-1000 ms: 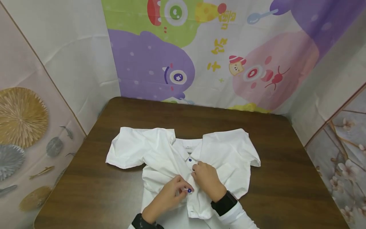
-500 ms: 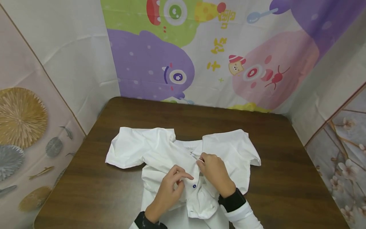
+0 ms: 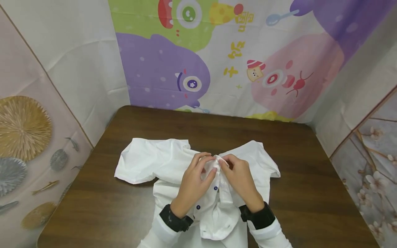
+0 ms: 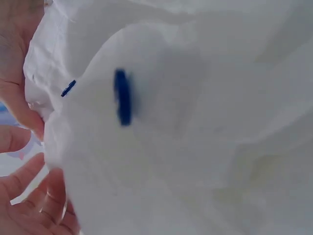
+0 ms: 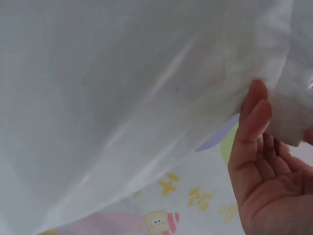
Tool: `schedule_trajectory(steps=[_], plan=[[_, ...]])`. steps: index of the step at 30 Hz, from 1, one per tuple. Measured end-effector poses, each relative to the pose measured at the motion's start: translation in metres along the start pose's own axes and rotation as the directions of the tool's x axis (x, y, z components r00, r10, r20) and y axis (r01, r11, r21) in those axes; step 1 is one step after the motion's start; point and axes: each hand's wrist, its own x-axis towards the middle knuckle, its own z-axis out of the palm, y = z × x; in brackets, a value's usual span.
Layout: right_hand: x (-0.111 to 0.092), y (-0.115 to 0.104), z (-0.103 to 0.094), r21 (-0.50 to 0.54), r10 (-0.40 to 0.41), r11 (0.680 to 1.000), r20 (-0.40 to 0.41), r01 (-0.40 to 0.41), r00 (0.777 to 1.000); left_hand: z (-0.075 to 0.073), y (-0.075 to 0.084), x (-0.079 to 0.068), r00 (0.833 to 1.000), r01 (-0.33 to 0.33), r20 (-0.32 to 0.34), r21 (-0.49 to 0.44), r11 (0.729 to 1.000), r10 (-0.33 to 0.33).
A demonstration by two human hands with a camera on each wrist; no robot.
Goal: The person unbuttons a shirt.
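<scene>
A white short-sleeved shirt (image 3: 173,162) with dark blue buttons lies over the table, its collar area lifted between the hands. My right hand (image 3: 243,177) pinches the raised edge near the collar between thumb and fingers; in the right wrist view, that hand (image 5: 269,176) grips the cloth. My left hand (image 3: 193,182) reaches to the same spot, thumb and index finger apart, fingertips at the cloth's edge. Two blue buttons show down the front below the hands, one a button (image 3: 215,188) near the front edge. In the left wrist view, a blue button (image 4: 123,98) stands out close up.
The brown wooden table (image 3: 93,206) extends around the shirt. Behind it hangs a backdrop (image 3: 232,96) with cartoon monsters. Patterned panels (image 3: 24,189) stand at the sides. Both wrists carry black bands, such as the right band (image 3: 258,216).
My right hand, holding the shirt's edge, has moved up and a little right, raising the collar area. My left hand has left the lower button and moved up to meet it.
</scene>
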Motion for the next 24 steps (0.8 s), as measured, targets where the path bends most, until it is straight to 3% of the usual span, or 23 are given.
schedule_trajectory(steps=[5, 10, 24], plan=[[-0.001, 0.000, -0.005, 0.133, 0.073, 0.989, -0.010, -0.071, 0.997, 0.003, 0.007, 0.012, 1.000, -0.001, 0.000, 0.067, 0.998, 0.001], [-0.001, -0.001, -0.007, 0.203, 0.105, 0.974, -0.015, -0.100, 0.994, 0.004, 0.010, 0.018, 1.000, 0.027, -0.013, 0.084, 0.996, -0.026], [-0.001, -0.001, -0.004, 0.167, 0.095, 0.982, -0.001, -0.094, 0.995, -0.003, 0.008, 0.021, 0.998, 0.058, 0.015, -0.015, 0.998, -0.058]])
